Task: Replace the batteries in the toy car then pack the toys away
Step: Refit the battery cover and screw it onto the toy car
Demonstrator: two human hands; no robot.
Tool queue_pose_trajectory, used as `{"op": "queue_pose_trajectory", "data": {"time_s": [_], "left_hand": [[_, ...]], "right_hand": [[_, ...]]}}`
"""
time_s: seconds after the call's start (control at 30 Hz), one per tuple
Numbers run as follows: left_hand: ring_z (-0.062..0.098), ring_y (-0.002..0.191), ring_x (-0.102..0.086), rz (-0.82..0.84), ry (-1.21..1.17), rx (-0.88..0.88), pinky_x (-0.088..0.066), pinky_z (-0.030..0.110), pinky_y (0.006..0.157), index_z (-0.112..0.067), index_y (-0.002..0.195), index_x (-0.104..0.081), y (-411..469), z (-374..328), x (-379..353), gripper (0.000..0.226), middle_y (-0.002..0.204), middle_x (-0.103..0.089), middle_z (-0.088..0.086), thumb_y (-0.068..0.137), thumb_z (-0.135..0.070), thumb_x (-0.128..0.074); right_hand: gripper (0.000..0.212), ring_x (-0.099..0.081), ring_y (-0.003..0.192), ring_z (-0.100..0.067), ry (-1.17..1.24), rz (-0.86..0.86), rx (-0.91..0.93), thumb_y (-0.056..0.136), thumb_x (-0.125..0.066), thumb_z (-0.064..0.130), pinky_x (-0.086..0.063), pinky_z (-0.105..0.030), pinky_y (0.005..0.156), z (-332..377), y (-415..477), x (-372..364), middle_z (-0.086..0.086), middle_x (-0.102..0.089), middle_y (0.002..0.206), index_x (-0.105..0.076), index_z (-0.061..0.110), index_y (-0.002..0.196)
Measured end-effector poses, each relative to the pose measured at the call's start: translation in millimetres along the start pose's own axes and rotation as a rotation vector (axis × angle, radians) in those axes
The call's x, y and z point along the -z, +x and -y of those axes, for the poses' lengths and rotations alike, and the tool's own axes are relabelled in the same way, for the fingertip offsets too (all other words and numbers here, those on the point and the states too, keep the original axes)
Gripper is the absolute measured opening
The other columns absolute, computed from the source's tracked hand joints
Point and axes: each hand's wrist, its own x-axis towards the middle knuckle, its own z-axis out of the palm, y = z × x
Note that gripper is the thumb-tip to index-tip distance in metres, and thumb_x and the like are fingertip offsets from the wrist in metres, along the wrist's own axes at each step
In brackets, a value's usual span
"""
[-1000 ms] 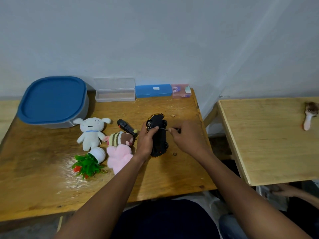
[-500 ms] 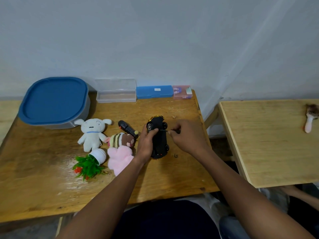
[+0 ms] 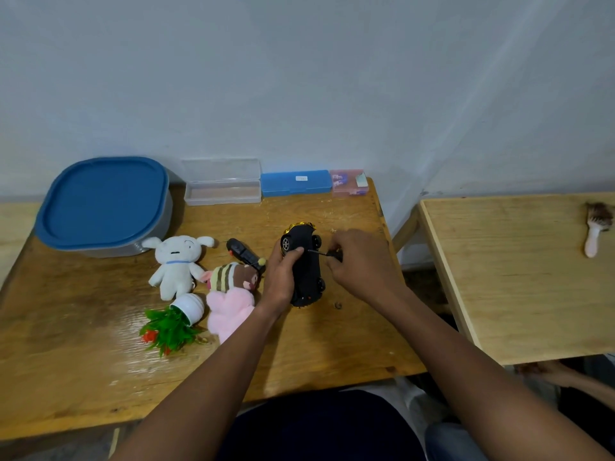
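Observation:
A black toy car with a gold nose lies upside down on the wooden table, wheels up. My left hand grips its left side, thumb on the underside. My right hand pinches a small screwdriver whose tip touches the car's underside near the thumb. Left of the car lie a white plush dog, a striped brown plush, a pink plush, a toppled toy plant in a white pot and a black remote.
A grey tub with a blue lid stands at the back left. Along the wall sit a clear open case, a blue case and a pink box. A second table with a brush is on the right.
My hands stay on the car and screwdriver with only slight shifts. The camera view has dipped a little.

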Motion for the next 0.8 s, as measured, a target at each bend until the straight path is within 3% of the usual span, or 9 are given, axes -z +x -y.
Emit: {"op": "queue_pose_trajectory", "data": {"time_s": [0.07, 0.17, 0.23, 0.33, 0.47, 0.57, 0.67, 0.8], "left_hand": [[0.03, 0.109, -0.065, 0.006, 0.004, -0.005, -0.057, 0.031, 0.075, -0.021, 0.131, -0.057, 0, -3, 0, 0.033, 0.12, -0.066, 0.013, 0.098, -0.023, -0.054], [0.03, 0.108, -0.065, 0.012, -0.003, -0.017, -0.058, 0.033, 0.074, -0.023, 0.128, -0.058, -1, -7, 0, 0.03, 0.118, -0.066, 0.012, 0.099, -0.022, -0.053], [0.029, 0.109, -0.065, 0.012, 0.019, -0.022, -0.059, 0.037, 0.077, -0.026, 0.127, -0.058, -2, -8, 1, 0.036, 0.118, -0.067, 0.011, 0.092, -0.031, -0.055], [0.029, 0.111, -0.065, 0.032, 0.04, -0.024, -0.058, 0.044, 0.087, -0.029, 0.129, -0.058, -3, -8, 3, 0.04, 0.121, -0.067, 0.009, 0.09, -0.035, -0.055], [0.025, 0.108, -0.065, 0.013, 0.064, -0.034, -0.058, 0.035, 0.08, -0.037, 0.121, -0.057, -5, -11, 1, 0.03, 0.118, -0.066, 0.007, 0.091, -0.035, -0.054], [0.027, 0.109, -0.065, 0.005, 0.065, -0.034, -0.059, 0.038, 0.08, -0.038, 0.12, -0.057, -4, -12, 1, 0.028, 0.118, -0.066, 0.007, 0.092, -0.035, -0.055], [0.025, 0.108, -0.065, 0.008, 0.066, -0.042, -0.059, 0.041, 0.084, -0.038, 0.119, -0.057, -3, -16, -1, 0.03, 0.118, -0.066, 0.006, 0.09, -0.037, -0.055], [0.026, 0.105, -0.066, 0.03, 0.052, -0.051, -0.058, 0.043, 0.083, -0.038, 0.118, -0.059, -2, -20, -5, 0.026, 0.115, -0.067, 0.007, 0.093, -0.032, -0.055]], "right_hand": [[0.027, -0.058, 0.071, -0.012, -0.084, -0.018, 0.003, 0.098, -0.053, 0.041, -0.051, -0.029, 0.063, 1, 0, -2, 0.004, -0.064, 0.08, -0.068, 0.02, 0.089], [0.044, -0.05, 0.056, -0.01, -0.083, 0.018, -0.022, 0.104, -0.039, 0.041, -0.037, -0.026, 0.05, 6, 1, -3, 0.004, -0.055, 0.065, -0.065, 0.016, 0.079], [0.044, -0.05, 0.057, -0.01, -0.051, 0.041, -0.039, 0.105, -0.038, 0.039, -0.031, -0.024, 0.048, 7, 3, -4, 0.003, -0.056, 0.066, -0.066, 0.013, 0.082], [0.024, -0.053, 0.075, -0.012, 0.042, 0.058, -0.023, 0.098, -0.052, 0.039, -0.032, -0.021, 0.053, 4, 5, -2, 0.003, -0.059, 0.086, -0.061, 0.017, 0.099], [0.027, -0.051, 0.087, -0.014, 0.122, 0.111, 0.02, 0.086, -0.068, 0.029, -0.035, -0.021, 0.06, 4, 5, 3, 0.002, -0.052, 0.101, -0.054, 0.022, 0.107], [0.015, -0.055, 0.086, -0.015, 0.017, 0.012, 0.043, 0.092, -0.062, 0.03, -0.041, -0.026, 0.066, 1, 6, 4, 0.002, -0.059, 0.097, -0.064, 0.021, 0.103], [0.028, -0.058, 0.076, -0.014, -0.096, -0.045, 0.053, 0.098, -0.051, 0.041, -0.05, -0.032, 0.065, -2, 7, 1, 0.003, -0.065, 0.087, -0.069, 0.02, 0.098], [0.043, -0.056, 0.062, -0.014, -0.071, -0.021, -0.016, 0.104, -0.039, 0.039, -0.049, -0.033, 0.059, 0, 7, 1, 0.001, -0.061, 0.069, -0.069, 0.014, 0.086]]}}
